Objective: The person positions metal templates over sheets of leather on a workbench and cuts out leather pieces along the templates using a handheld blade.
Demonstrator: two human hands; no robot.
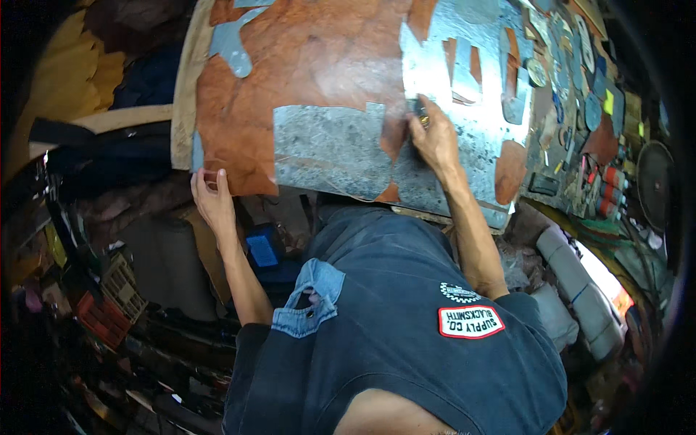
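A large sheet of brown leather (319, 65) lies on a worn grey metal surface (326, 141), with pieces cut out of its near and right sides. My right hand (437, 139) is closed round a small dark tool (421, 112) with a yellowish part, at the leather's right edge. Its tip is hidden, so its exact kind cannot be made out. At the near left corner, my left hand (214, 206) holds the leather's edge between thumb and fingers. A grey pattern piece (232, 47) rests on the leather's far left part.
Leather offcuts (510, 172) lie on the metal at the right. Farther right, patterns, small tools and a tape roll (536, 72) crowd a bench. Red-capped bottles (610, 194) stand near its edge. A blue box (262, 246) sits below the table by my left arm.
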